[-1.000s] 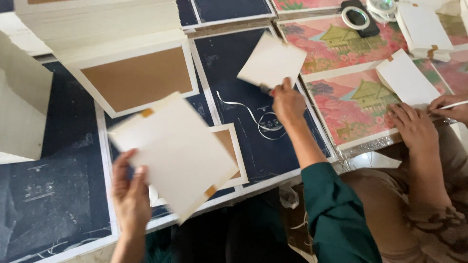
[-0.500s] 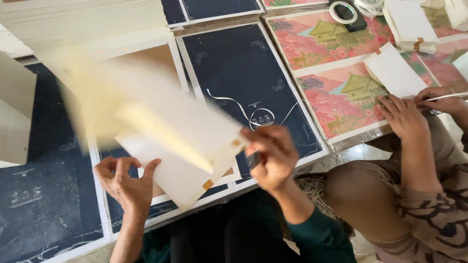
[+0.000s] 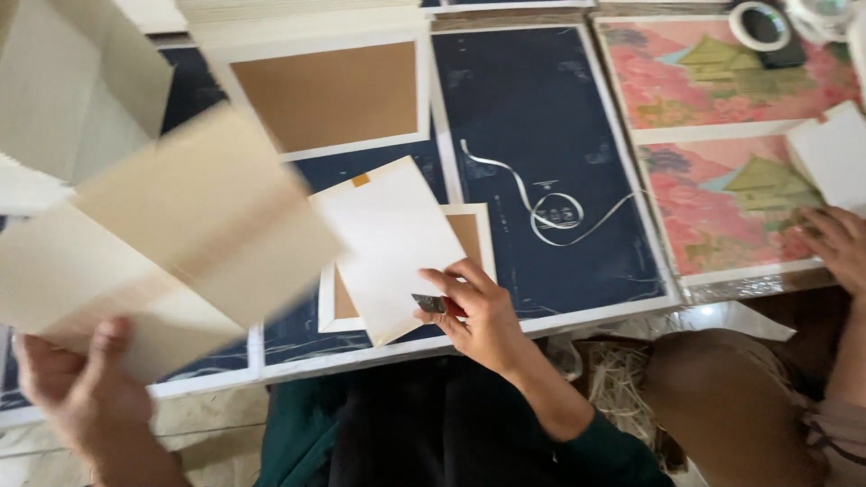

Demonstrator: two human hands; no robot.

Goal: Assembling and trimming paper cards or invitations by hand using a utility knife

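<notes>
While the white card lay tilted across a smaller brown-faced panel on the dark blue sheet, the right hand pressed its lower right edge, fingers curled round a small dark and red tool, perhaps a blade. The left hand gripped a blurred cream card by its lower corner, lifted clear of the bench. The step looked like fitting or trimming the white card to the panel, and the next move would call for squaring their edges, since the card sat skewed, one corner reaching toward the bench's near edge. Room was tight: a larger brown panel lay just above, a curl of white ribbon to the right, and pink printed sheets beyond it. Another person's hand rested on those, beside a tape roll.
</notes>
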